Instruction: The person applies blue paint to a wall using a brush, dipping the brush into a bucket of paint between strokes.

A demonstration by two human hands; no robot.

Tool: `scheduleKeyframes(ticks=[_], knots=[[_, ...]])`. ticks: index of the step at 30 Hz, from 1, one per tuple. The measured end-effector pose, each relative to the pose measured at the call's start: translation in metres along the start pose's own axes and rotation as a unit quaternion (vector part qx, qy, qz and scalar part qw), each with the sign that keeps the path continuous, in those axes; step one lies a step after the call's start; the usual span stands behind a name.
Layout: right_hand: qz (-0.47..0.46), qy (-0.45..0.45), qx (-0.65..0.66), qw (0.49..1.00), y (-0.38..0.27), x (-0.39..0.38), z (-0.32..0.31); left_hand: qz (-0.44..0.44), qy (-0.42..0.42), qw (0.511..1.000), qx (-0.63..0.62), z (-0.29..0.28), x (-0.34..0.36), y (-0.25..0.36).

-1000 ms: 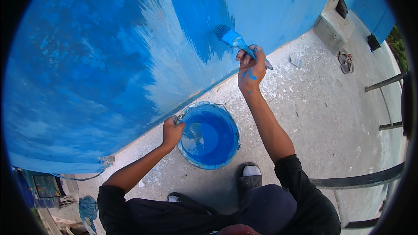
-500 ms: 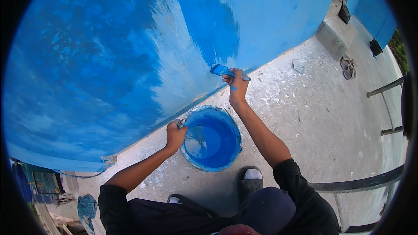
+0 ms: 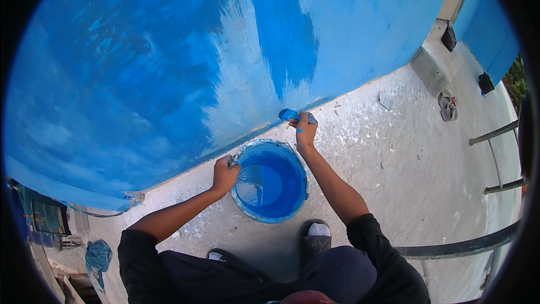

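My right hand [image 3: 304, 126] grips a blue-smeared paintbrush [image 3: 289, 115] at the foot of the blue wall [image 3: 365, 22], just above and right of the bucket; whether the bristles touch the wall I cannot tell. A dark, fresh-looking stroke runs down the wall beside a pale, streaky band. My left hand [image 3: 225, 174] is closed on the left side of the bucket's rim, where the handle joins. The bucket [image 3: 292, 188] stands on the pale concrete floor [image 3: 382, 169] against the wall's base, with blue paint inside.
A concrete step [image 3: 430, 70] with sandals [image 3: 448, 107] near it lies at the right, with dark objects [image 3: 485, 81] beyond. Metal railings [image 3: 467, 245] run along the right. My feet in dark slides [image 3: 315, 236] are below the bucket. A teal crumpled cloth [image 3: 97, 259] lies at lower left.
My right hand and brush have moved down from the painted stroke to the wall's lower edge, closer to the bucket. My left hand stays on the bucket; the view has shifted slightly.
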State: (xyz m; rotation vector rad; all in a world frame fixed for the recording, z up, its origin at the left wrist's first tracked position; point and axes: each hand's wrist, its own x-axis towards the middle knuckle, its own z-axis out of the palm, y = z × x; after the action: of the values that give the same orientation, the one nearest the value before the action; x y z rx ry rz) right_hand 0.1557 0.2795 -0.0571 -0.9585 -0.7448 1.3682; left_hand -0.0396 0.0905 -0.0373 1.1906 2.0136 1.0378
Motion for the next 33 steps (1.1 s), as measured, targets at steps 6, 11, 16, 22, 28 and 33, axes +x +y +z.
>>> scheduleKeyframes(ticks=[6,11,16,22,28,33], knots=[[-0.067,-0.05,0.115,0.99,-0.061,0.009,0.031,-0.013,0.004,1.0,0.011,-0.003,-0.008,-0.006],[-0.154,-0.114,0.273,0.943,-0.137,0.004,0.044,-0.021,0.0,1.0,0.012,-0.008,-0.012,-0.008],[-0.123,-0.063,0.222,0.965,-0.081,0.017,0.025,-0.025,0.006,1.0,0.014,-0.009,-0.014,-0.007],[0.002,0.053,0.08,0.995,0.003,0.023,-0.02,-0.003,-0.007,1.0,0.01,-0.007,-0.013,-0.002],[-0.048,-0.046,0.215,0.974,-0.066,0.019,0.025,0.003,-0.004,1.0,0.006,-0.006,-0.015,-0.005],[-0.104,-0.118,0.321,0.934,-0.126,0.005,0.037,0.004,-0.007,1.0,0.0,-0.004,-0.007,-0.015]])
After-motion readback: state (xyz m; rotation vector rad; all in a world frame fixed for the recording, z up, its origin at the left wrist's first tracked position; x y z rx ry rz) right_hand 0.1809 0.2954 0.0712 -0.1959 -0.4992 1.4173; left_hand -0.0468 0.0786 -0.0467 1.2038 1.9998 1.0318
